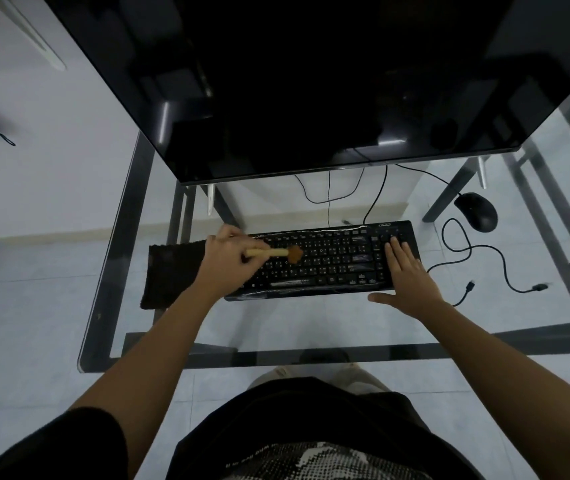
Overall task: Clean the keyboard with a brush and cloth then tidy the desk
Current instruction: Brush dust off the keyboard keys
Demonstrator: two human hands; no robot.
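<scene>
While left grip (228, 261) clamped on brush (269, 253), right hand (411, 271) flat on keyboard (325, 261), glass desk (311, 327).

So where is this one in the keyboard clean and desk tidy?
Nothing looks finished. In hand: the left hand holds the brush, bristles on the left keys of the keyboard, while the right hand lies flat on its right end. Left: the cloth lies unused beside the keyboard, and the mouse and loose cables are not yet tidied.
</scene>
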